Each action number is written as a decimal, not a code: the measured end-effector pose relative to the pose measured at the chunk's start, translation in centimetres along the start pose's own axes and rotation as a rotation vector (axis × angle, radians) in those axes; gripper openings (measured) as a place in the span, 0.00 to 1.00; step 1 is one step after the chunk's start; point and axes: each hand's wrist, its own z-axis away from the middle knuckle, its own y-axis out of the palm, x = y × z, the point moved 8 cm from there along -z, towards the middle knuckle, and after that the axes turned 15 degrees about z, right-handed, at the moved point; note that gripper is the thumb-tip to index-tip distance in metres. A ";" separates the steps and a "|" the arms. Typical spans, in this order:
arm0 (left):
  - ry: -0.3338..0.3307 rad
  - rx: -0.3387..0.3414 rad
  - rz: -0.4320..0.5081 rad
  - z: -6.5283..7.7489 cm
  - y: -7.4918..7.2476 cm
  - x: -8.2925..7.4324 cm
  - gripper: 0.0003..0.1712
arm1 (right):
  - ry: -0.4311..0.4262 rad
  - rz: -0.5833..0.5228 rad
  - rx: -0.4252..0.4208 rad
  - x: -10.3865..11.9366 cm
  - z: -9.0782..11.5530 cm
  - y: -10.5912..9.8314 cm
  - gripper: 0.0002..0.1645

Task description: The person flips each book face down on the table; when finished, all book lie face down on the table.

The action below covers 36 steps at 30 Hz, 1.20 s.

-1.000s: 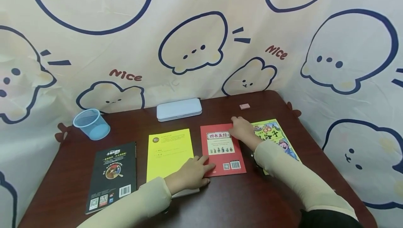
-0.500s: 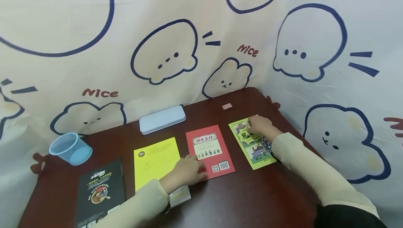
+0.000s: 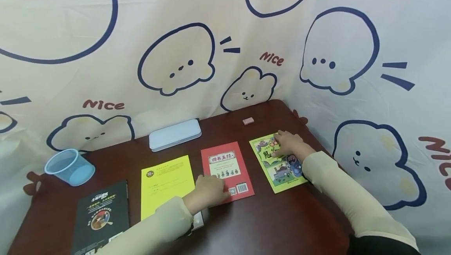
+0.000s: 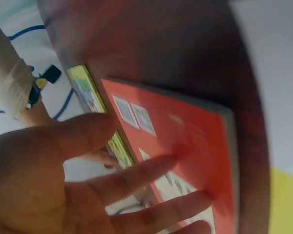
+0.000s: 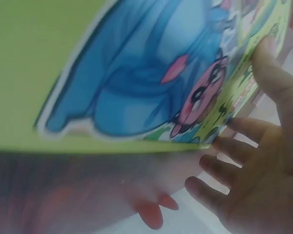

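Observation:
In the head view a red book (image 3: 229, 157) lies flat on the dark wooden table. My left hand (image 3: 208, 192) rests at its lower left corner, and in the left wrist view the loosely spread fingers (image 4: 144, 178) reach over the red cover. To the right lies a yellow-green cartoon book (image 3: 282, 172). My right hand (image 3: 290, 145) is at its upper right edge. Seen from the right wrist, the thumb (image 5: 278, 75) is over the cover, while the other fingers spread along the book's edge.
A yellow book (image 3: 165, 180), partly behind my left hand, and a dark book (image 3: 102, 212) lie to the left. Along the back stand a blue plastic basket (image 3: 72, 168), a pale blue pencil case (image 3: 175, 135) and a small pink block (image 3: 248, 121). Printed cloth walls enclose the table (image 3: 267, 223).
My right hand has moved from the red book's upper right corner to the cartoon book's right edge. My left hand stays by the red book's lower left. The head view has turned right.

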 end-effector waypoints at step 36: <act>-0.307 0.004 1.673 -3.1 7.3 -9.9 0.26 | 0.050 0.234 0.006 -0.4 -1.2 0.1 0.58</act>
